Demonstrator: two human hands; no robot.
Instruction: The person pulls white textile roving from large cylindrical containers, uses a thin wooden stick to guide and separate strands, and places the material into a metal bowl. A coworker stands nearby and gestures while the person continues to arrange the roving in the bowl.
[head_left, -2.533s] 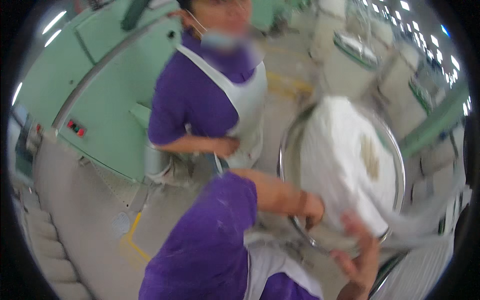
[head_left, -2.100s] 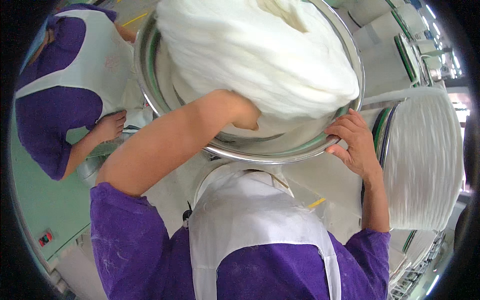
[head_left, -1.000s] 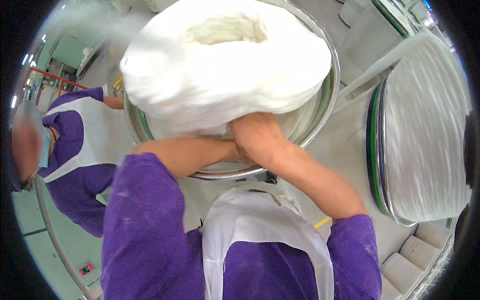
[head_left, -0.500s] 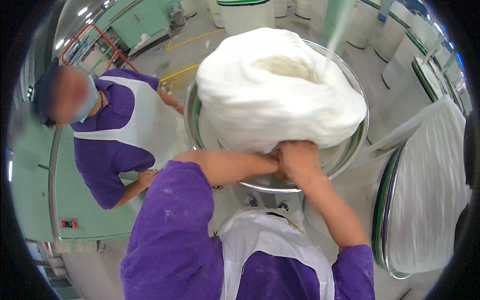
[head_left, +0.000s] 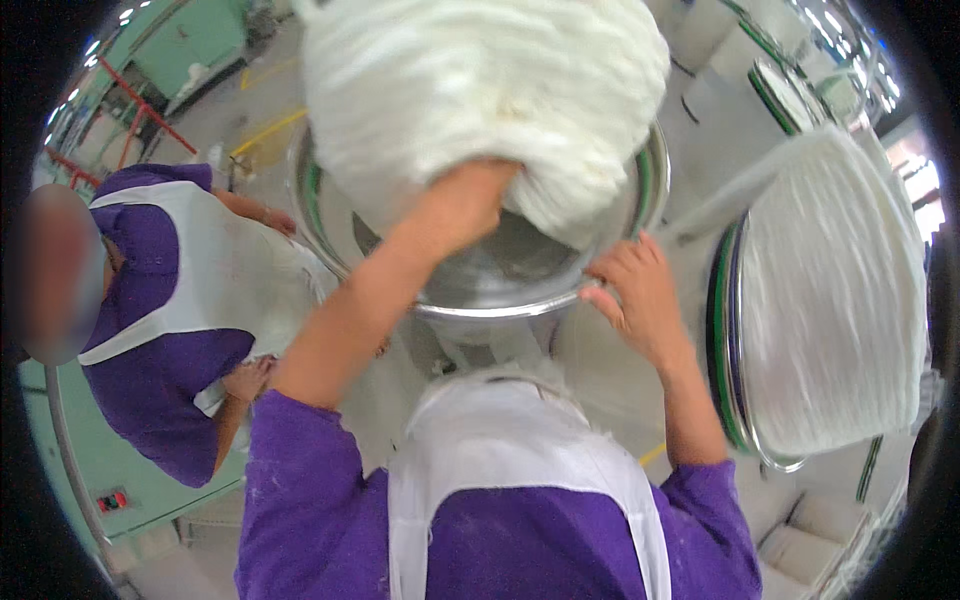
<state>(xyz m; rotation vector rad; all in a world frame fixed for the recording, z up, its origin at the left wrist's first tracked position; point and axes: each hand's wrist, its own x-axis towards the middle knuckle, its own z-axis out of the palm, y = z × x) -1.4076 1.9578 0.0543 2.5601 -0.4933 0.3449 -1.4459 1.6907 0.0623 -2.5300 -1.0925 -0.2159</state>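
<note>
Big white fibre mass [head_left: 480, 90] sat atop the round steel can [head_left: 640, 215], bulging over its rim, top centre of view. Left hand [head_left: 470, 195] was pushed up under the mass, fingers buried in fibre, so can't tell if that grip was closed. Right hand [head_left: 635, 290] lay on the can's front rim, fingers spread, grip open, holding nothing. Just right: 2nd can [head_left: 735, 330] w/ green band, packed w/ white fibre coil [head_left: 830, 300]. Left side: co-worker [head_left: 160, 310] in purple shirt & white apron, standing near the can.
</note>
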